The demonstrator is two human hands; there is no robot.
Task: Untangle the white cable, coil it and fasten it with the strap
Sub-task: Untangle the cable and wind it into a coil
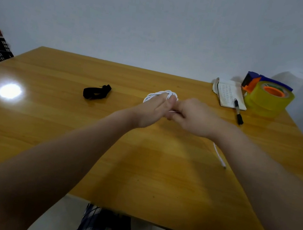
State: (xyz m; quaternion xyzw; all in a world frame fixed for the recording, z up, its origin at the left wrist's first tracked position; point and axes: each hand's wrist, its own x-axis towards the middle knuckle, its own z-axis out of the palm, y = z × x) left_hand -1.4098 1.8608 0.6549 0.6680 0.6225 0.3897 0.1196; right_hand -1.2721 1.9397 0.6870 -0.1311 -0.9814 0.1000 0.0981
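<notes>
**Head view: coiling step in hand**

The white cable (161, 94) is looped round the left hand (152, 113). The right hand (195, 119), touching it, pinches the strand. The loose tail (219, 156) trails on the table (47, 129). Judged next: wind in the tail, then fetch the strap (96, 92), which lies well apart.

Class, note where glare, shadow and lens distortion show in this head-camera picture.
Head view: lamp glare on the table, left of the black strap; soft shadow below the left hand and right hand; the wide lens bows the table edges; the hands and white cable look slightly blurred.
</notes>
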